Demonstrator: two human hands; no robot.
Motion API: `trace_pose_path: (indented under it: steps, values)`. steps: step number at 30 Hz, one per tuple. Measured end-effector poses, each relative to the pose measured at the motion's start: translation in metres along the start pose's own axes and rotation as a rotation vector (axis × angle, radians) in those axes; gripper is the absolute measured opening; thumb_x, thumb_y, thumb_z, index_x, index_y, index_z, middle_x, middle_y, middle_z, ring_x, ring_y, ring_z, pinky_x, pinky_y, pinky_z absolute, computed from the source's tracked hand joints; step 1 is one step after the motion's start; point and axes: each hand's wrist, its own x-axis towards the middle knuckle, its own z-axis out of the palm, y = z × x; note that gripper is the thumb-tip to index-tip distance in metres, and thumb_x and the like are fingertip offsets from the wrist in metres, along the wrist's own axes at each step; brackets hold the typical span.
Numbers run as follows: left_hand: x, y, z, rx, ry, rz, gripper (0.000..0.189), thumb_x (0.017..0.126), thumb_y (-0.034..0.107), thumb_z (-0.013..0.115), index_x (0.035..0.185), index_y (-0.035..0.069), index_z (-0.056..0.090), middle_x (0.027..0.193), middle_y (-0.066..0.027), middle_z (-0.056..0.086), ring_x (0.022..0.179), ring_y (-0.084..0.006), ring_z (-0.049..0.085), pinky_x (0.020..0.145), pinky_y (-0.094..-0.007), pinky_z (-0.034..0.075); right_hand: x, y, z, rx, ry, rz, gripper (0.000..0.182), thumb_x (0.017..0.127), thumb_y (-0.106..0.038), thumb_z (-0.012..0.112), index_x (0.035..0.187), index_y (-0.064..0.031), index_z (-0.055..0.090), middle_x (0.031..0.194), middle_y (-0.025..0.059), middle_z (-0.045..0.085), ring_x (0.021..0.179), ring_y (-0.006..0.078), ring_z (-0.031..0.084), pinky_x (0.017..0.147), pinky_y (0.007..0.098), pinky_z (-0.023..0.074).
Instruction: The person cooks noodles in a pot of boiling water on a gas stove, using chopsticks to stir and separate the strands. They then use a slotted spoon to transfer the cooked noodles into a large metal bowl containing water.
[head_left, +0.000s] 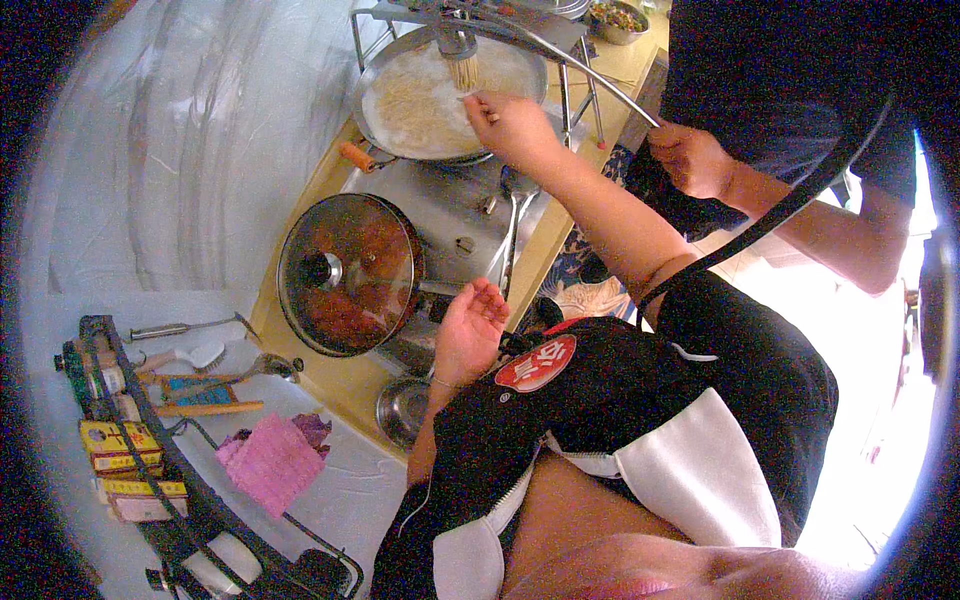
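Observation:
My right hand (517, 131) reaches over a wide pan (361, 112) of pale noodles in foamy liquid. Its fingertips are at the lower end of strands (465, 73) hanging from a metal noodle press (456, 41); whether they grip the strands is unclear. The press stands over the pan on metal legs. Palm up with fingers loosely curled, my left hand (466, 334) holds nothing, beside the stove and right of a frying pan with a glass lid (349, 274). Reddish-brown food shows through the lid.
At the upper right another person's hand (694, 159) grips a long metal lever (600, 79). A ladle (513, 217) lies on the stove (450, 202). A metal bowl (401, 412) is near my left forearm. Utensils, a pink cloth (274, 465) and a loaded rack (142, 420) line the wall.

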Motion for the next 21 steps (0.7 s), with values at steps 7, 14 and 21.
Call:
trace_pose_path:
  steps: [7, 14, 21]
  values:
    - [0.0, -0.001, 0.002, -0.043, 0.04, 0.002, 0.015, 0.086, 0.019, 0.051, 0.091, 0.007, 0.057, 0.083, -0.0055, 0.061, 0.076, -0.0194, 0.057, 0.076, -0.0339, 0.046, 0.022, 0.03, 0.07, 0.011, -0.194, 0.059, 0.034, 0.084, -0.032, 0.042, 0.081, -0.0032, 0.059, 0.08, 0.0195, 0.061, 0.073, 0.0382, 0.058, 0.067, 0.0458, 0.0469]
    - [-0.007, -0.002, 0.001, -0.093, 0.086, 0.042, 0.015, 0.084, 0.019, 0.053, 0.092, 0.007, 0.058, 0.084, -0.0058, 0.062, 0.078, -0.0195, 0.058, 0.077, -0.0339, 0.046, 0.041, 0.037, 0.109, 0.032, -0.211, 0.123, 0.031, 0.085, -0.033, 0.046, 0.088, -0.0075, 0.063, 0.08, 0.018, 0.062, 0.073, 0.0364, 0.059, 0.069, 0.0427, 0.048]
    - [-0.011, -0.003, 0.003, -0.057, 0.072, 0.068, 0.017, 0.085, 0.021, 0.053, 0.094, 0.006, 0.056, 0.086, -0.0049, 0.06, 0.079, -0.0173, 0.056, 0.078, -0.0318, 0.045, 0.042, 0.021, 0.103, 0.259, -0.057, 0.124, 0.033, 0.085, -0.036, 0.047, 0.093, -0.0082, 0.063, 0.081, 0.0167, 0.062, 0.074, 0.0337, 0.061, 0.067, 0.0392, 0.0488]
